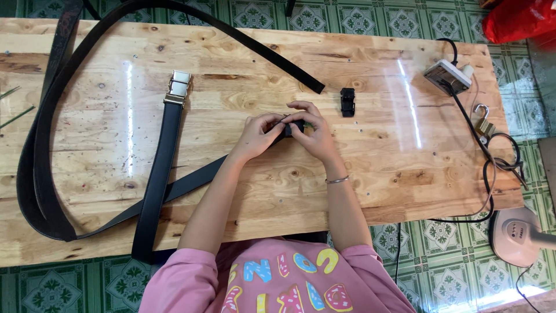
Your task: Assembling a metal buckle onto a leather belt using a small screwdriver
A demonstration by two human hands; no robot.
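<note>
Both hands meet mid-table: left hand (256,135) and right hand (311,130) pinch the black belt end (288,128), fingers closed tight. What sits between the fingertips is unclear. A slip could send the strap (191,182) sliding toward the table edge (87,246).

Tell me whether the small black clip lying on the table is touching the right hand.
Apart. The head view shows bare wood between the small black clip and the right hand, which is pinching a belt end.

A second black belt with a silver buckle (178,87) lies left on the wooden counter (376,174); a small black clip (347,102), power strip (447,76) and padlock (483,123) sit right.
</note>
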